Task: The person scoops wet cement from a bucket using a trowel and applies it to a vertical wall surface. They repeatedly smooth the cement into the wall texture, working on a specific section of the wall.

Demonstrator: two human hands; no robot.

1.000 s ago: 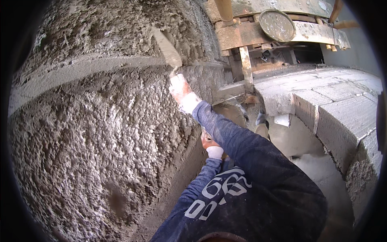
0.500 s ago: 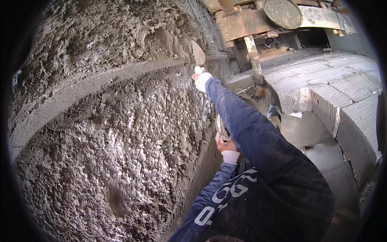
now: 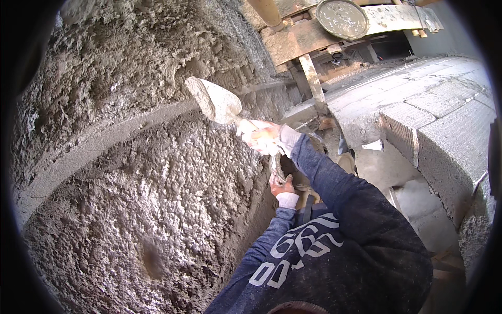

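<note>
My right hand, in a pale glove or wrap, is closed round the handle of a pointing trowel. A lump of wet grey mortar lies on its blade, in front of the rough plastered wall. Below it, my left hand grips the edge of a mortar-smeared container, which is dark inside and mostly hidden by my right hand and sleeve. A smoother raised mortar band curves across the wall, behind the trowel's blade.
At the top, a round tub of grey mortar stands on wooden planks. A wooden post slants down beneath them. Grey blockwork with a stepped edge fills the right side. A pale scrap lies near it.
My right hand has drawn back from the far end of the band, nearer my left hand. The trowel now points leftward with mortar showing on its blade. My left hand still grips the container.
</note>
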